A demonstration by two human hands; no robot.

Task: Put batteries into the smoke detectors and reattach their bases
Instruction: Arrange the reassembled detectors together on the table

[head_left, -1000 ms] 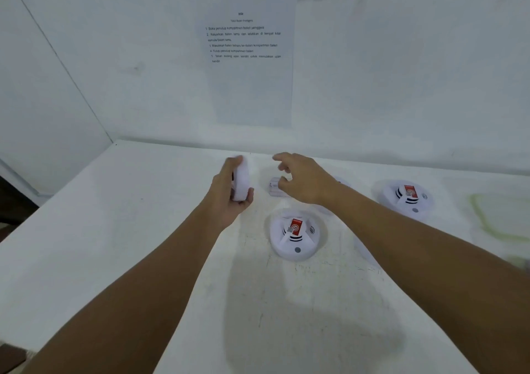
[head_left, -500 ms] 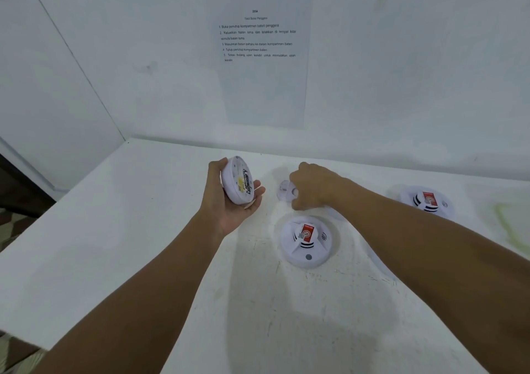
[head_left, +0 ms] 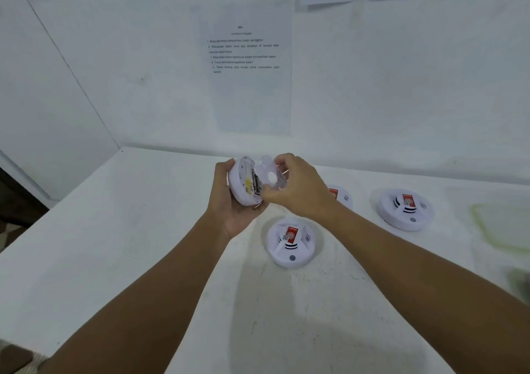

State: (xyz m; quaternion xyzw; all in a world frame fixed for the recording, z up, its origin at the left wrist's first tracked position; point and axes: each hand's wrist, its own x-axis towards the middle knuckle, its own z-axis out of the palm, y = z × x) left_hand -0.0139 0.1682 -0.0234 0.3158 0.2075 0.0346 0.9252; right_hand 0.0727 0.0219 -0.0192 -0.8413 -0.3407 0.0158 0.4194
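Observation:
My left hand [head_left: 229,204] grips a white round smoke detector [head_left: 243,183] above the table, its open back turned toward me with a yellow label and the battery slot showing. My right hand [head_left: 298,187] pinches a round white base plate [head_left: 268,174] and holds it tilted against the detector's back, partly covering it. Three more detectors lie face up on the white table [head_left: 114,244]: one [head_left: 292,241] just below my hands, one [head_left: 342,197] half hidden behind my right wrist, and one [head_left: 404,208] farther right.
A printed instruction sheet [head_left: 246,66] hangs on the white wall behind the table. A pale green tray [head_left: 502,224] lies at the table's right edge. The table's left edge drops off beside a dark floor area.
My right hand picked the base plate up from the table and brought it against the back of the detector. My left hand lifted and turned the detector slightly. The camera moved closer.

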